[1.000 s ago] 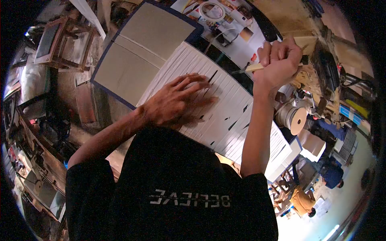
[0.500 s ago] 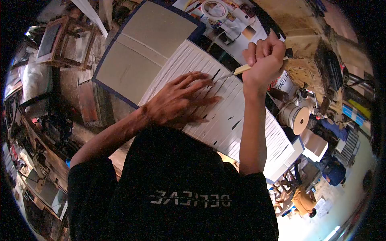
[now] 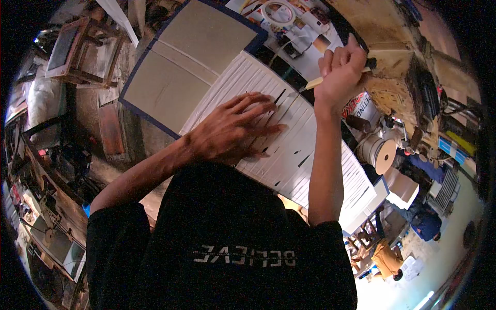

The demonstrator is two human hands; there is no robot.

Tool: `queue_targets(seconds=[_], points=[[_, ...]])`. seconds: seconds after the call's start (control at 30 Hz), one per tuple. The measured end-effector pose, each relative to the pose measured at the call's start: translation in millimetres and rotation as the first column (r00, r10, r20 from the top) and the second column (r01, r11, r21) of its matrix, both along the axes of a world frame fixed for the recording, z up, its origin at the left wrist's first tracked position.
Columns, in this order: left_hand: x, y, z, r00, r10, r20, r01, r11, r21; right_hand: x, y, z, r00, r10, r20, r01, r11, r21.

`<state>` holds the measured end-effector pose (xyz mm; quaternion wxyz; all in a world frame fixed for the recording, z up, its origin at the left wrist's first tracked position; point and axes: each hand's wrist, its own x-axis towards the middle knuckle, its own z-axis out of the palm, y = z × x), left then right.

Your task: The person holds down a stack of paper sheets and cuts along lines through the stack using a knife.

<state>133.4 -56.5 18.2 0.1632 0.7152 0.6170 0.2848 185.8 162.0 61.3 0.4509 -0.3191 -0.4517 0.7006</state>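
My left hand (image 3: pixel 235 124) lies with fingers spread on a white surface of narrow, ridged strips (image 3: pixel 292 139), with several dark slits between them. My right hand (image 3: pixel 338 75) is closed around a slim tool with a cream handle (image 3: pixel 314 82). Its thin tip points down toward the far edge of the white strips; whether it touches cannot be made out. Two grey board panels (image 3: pixel 201 36) with a dark blue border extend from the white strips toward the upper left.
Beyond the strips are a tape roll (image 3: pixel 278 12) and printed sheets. A large spool (image 3: pixel 383 155) stands at right, near a printed white container (image 3: pixel 359 106). A wooden stool (image 3: pixel 85 54) is at upper left. Two other people (image 3: pixel 387 258) are at lower right.
My right hand has shifted slightly up and away with the tool, whose tip has drawn back from the strips toward their far edge. My left hand stays nearly in place.
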Motion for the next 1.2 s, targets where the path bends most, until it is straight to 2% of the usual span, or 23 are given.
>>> queue_targets(seconds=[0.03,0.07,0.17,0.2,0.3,0.33,0.43,0.47,0.57,0.6,0.7,0.77,0.83,0.93,1.0,1.07,1.1,1.2], points=[[-1,1,-2,1.0,-0.006,-0.001,0.006,1.0,0.004,1,8,-7,1.0,0.026,-0.017,-0.026,1.0,0.0],[-1,2,-2,1.0,-0.01,-0.003,0.01,1.0,0.009,3,17,-36,0.997,0.017,0.071,-0.024,0.994,0.103],[-1,1,-4,0.999,-0.008,0.031,0.008,1.0,-0.008,-2,14,-30,0.973,-0.057,0.224,-0.028,0.933,0.359],[-2,1,-3,1.0,-0.004,0.03,0.005,1.0,-0.011,-4,12,-16,0.997,0.024,0.073,-0.036,0.985,0.17],[-1,1,0,1.0,-0.012,-0.004,0.012,1.0,-0.014,-1,29,-34,0.971,0.115,-0.209,-0.123,0.992,-0.029],[-1,0,1,1.0,-0.016,0.01,0.016,0.999,-0.028,-3,31,-52,0.995,0.004,0.097,-0.037,0.939,0.342],[0,1,-2,1.0,-0.023,0.02,0.023,0.999,-0.024,-14,10,-35,0.912,-0.243,0.33,0.197,0.966,0.167],[-1,2,-4,1.0,-0.016,0.02,0.017,1.0,-0.013,-8,21,-49,0.9,-0.16,0.406,0.069,0.971,0.229],[-2,0,1,0.999,-0.019,0.033,0.02,0.999,-0.029,-7,26,-54,0.944,-0.024,0.329,-0.02,0.991,0.129],[-3,1,2,0.999,-0.02,0.029,0.021,1.0,-0.021,-7,27,-55,0.922,-0.057,0.383,-0.043,0.968,0.248],[-3,2,3,0.999,-0.043,0.02,0.043,0.999,-0.005,-13,13,-43,0.92,-0.182,0.347,0.184,0.982,0.026],[-4,1,3,0.997,-0.051,0.065,0.051,0.999,0.006,-12,12,-56,0.932,-0.216,0.291,0.192,0.975,0.11],[-12,3,4,0.997,-0.078,0.022,0.077,0.996,0.041,-7,25,-49,0.964,-0.203,0.171,0.181,0.974,0.136],[-14,-3,-1,0.989,-0.146,-0.014,0.146,0.989,0.029,-1,19,17,0.993,-0.118,-0.013,0.118,0.976,0.181],[-17,-2,-5,0.985,-0.166,-0.042,0.167,0.986,0.024,-6,-1,63,0.996,-0.083,0.024,0.082,0.996,0.031],[-16,-1,-10,0.993,-0.109,0.042,0.108,0.994,0.03,-3,-10,60,0.999,-0.03,0.021,0.03,1.0,0.003],[-17,-1,-10,0.993,-0.11,0.043,0.109,0.994,0.028,-4,-13,56,0.999,0.027,0.017,-0.027,0.999,-0.022],[-17,-2,-6,0.995,-0.102,-0.006,0.102,0.995,0.024,-8,-19,47,0.999,0.027,0.042,-0.024,0.998,-0.064]])
